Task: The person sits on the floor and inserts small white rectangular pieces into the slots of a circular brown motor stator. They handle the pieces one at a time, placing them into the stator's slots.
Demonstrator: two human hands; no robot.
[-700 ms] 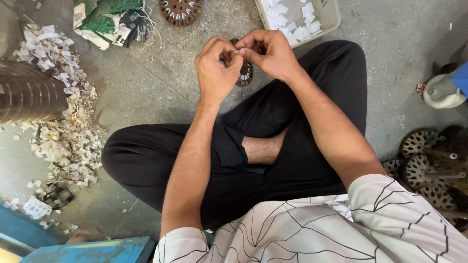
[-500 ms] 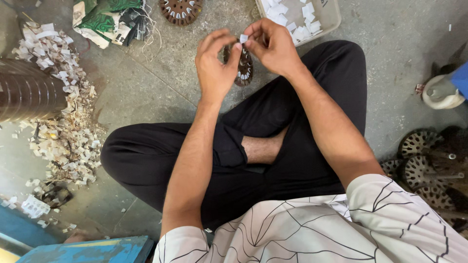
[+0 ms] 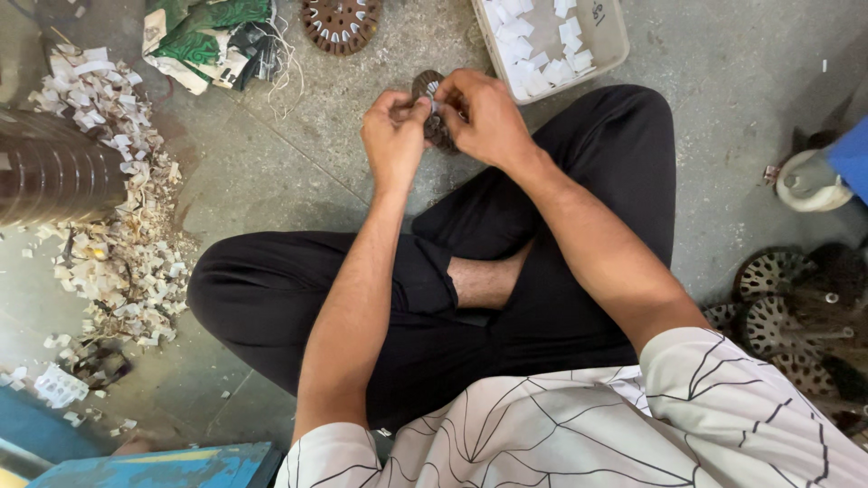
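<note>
Both hands, left (image 3: 394, 136) & right (image 3: 486, 117), pinch dark slotted disc (image 3: 429, 95), mostly hidden behind fingers.

Your left hand (image 3: 395, 131) and right hand (image 3: 484, 117) now sit closer together than a moment ago, fingertips pinching at the dark slotted disc (image 3: 432, 108), which has turned more edge-on between them.

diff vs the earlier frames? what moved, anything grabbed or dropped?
Little. Both hands, left hand and right hand, keep hold of the dark slotted core. Between them the core was turned and now shows more of its upper edge, with a small white slip pinched at its rim. Nothing let go. Tray of white slips, second core on the floor and scrap pile unchanged.
</note>
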